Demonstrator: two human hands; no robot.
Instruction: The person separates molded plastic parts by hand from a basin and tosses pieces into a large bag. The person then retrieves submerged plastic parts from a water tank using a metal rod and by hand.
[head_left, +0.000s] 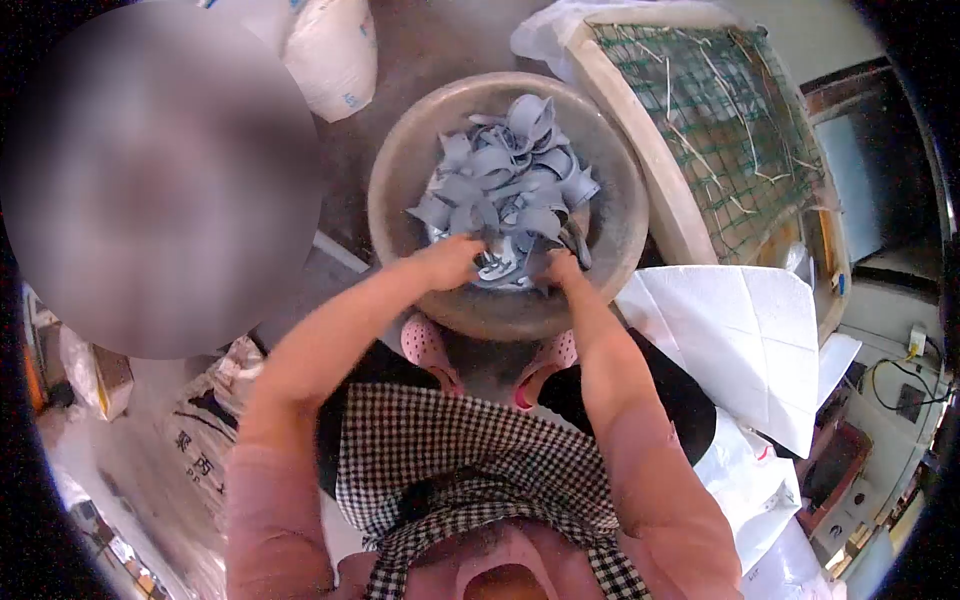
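A wide, round, tan basin (395, 200) stands on the floor in front of me, holding a heap of curved grey plastic-looking pieces (490, 165). My left hand (452, 262) reaches over the near rim into the heap, its fingertips dark and lost among the pieces. Close by on the right, my right hand (560, 267) is also down in the heap, touching grey pieces. Shadow and the pieces hide its fingers, so I cannot see whether either hand grips one. Between the hands lie some lighter, shinier bits (500, 262).
At the right stands a pale-framed panel with green netting (700, 120). White sheets (740, 340) lie below it. A white sack (332, 60) is at the upper left, and printed sacks (200, 460) lie at the lower left. My pink clogs (428, 350) are against the basin's near side.
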